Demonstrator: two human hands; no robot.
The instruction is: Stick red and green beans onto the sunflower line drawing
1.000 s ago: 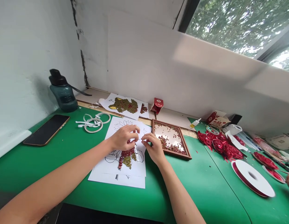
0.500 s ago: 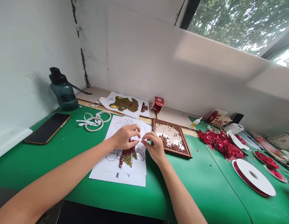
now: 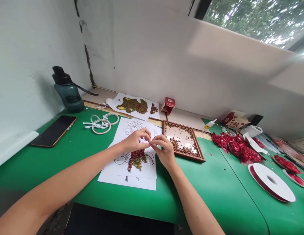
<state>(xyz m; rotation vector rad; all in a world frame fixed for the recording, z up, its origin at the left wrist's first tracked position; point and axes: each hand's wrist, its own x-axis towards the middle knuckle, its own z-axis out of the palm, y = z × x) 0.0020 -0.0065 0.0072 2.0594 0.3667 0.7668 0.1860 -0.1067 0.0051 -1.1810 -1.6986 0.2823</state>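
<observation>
The fingertips of my left hand and my right hand meet above a sheet of paper with a line drawing of flowers. Both hands are closed in a pinch; whatever sits between the fingertips is too small to make out. Below them, red beans and green beans cover part of the drawing, with a row of red ones running down to the left. Just right of my right hand, a brown-framed tray holds loose red and green beans. My hands hide the drawing's middle.
At the left are a dark bottle, a phone and white tape rolls. A finished-looking bean picture and a red box lie behind. To the right are a glue bottle, red shredded material and a ribbon spool.
My hands have come together, closing the small gap between their fingertips. The whole view has shifted slightly, and the beans on the drawing look the same.
</observation>
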